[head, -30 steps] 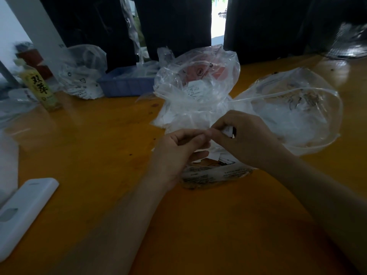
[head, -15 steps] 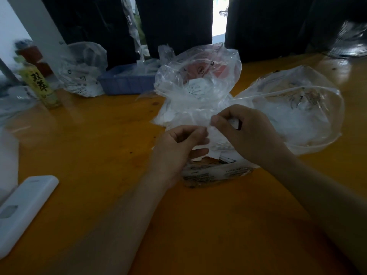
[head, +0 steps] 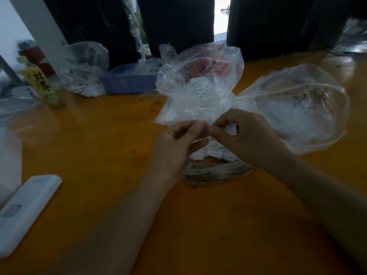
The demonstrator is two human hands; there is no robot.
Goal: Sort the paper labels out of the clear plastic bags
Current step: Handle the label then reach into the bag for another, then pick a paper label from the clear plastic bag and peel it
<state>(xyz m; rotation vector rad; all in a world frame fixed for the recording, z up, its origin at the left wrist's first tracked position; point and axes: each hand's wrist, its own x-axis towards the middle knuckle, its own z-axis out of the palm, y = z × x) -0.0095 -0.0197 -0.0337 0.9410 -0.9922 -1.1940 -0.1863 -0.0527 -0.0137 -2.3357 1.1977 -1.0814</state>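
— Orange counter [head: 99, 147], bags heaped behind. Where's the label?
— Paper label [head: 230, 129] pinched in right hand [head: 250, 139]; left hand [head: 178, 143] pinches, probably, thin plastic just leftward (blurred).

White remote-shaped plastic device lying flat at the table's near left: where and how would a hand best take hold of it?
Probably across its two long edges near the middle of the white remote-shaped plastic device, coming from above. It lies flat on the orange wooden table, long and narrow, with both long sides exposed, so thumb and fingers could straddle its width.
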